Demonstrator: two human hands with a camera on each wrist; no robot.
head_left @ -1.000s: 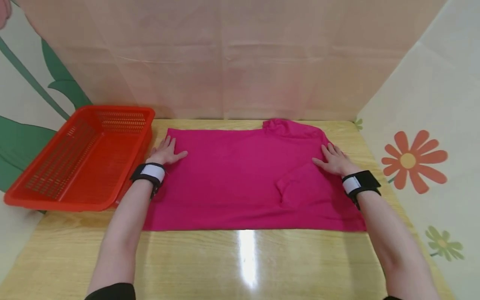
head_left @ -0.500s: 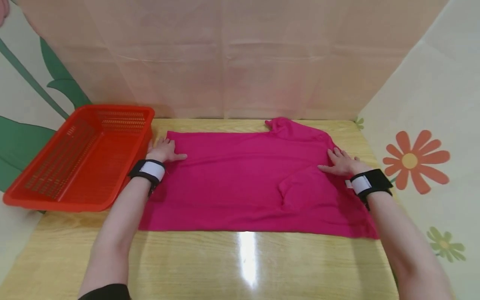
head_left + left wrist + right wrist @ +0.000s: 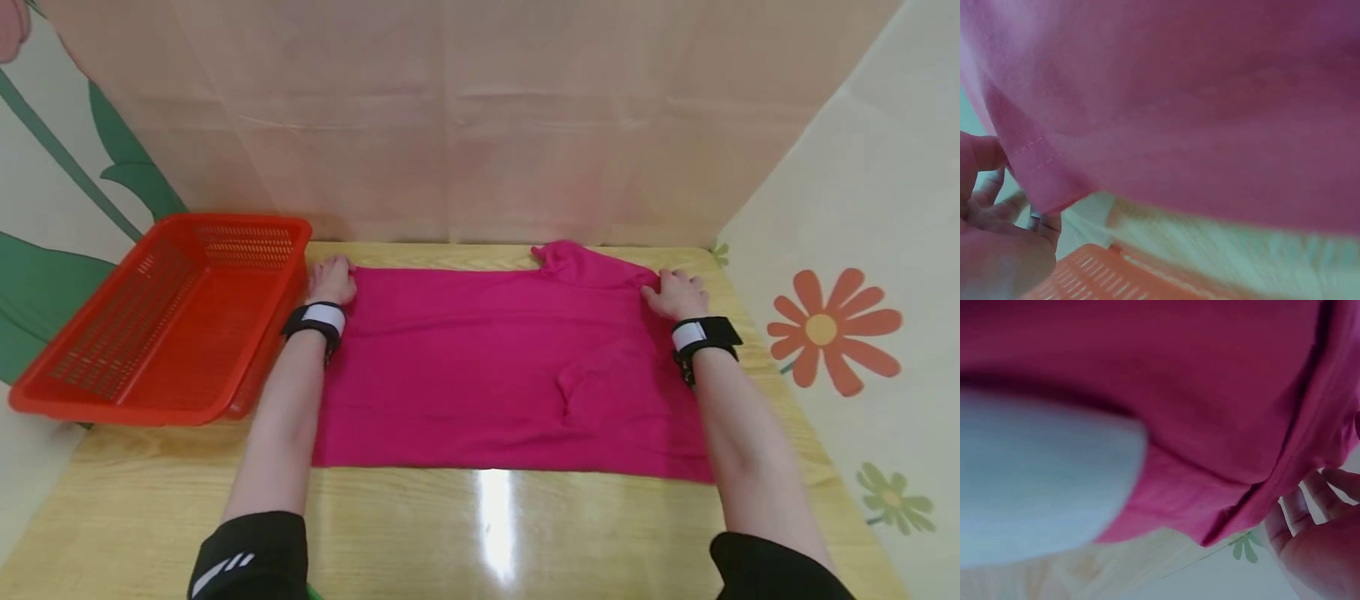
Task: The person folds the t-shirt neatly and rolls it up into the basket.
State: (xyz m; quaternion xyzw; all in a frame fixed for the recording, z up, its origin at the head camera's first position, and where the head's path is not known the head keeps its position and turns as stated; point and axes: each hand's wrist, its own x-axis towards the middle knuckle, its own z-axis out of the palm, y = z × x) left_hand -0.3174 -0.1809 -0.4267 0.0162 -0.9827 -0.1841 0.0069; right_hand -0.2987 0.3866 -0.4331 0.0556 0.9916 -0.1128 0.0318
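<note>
A magenta shirt lies spread flat across the table, with a stitched hem at its left end and a bunched sleeve at the far right. My left hand pinches its far left corner; the left wrist view has thumb and fingers on either side of the hemmed corner. At the far right edge, below the sleeve, my right hand holds the cloth with bent fingers. In the right wrist view those fingers reach behind the fabric edge, and the thumb is mostly cut off by the frame.
A red plastic basket with slotted walls stands close on the left, beside my left forearm. The wooden table ends at a pinkish wall covering behind. A flower-printed wall rises on the right.
Both hands went from lying spread on the shirt to gripping its far corners. The left hand moved away from me and slightly right; the right hand moved away from me, and the shirt's near-right corner shifted left.
</note>
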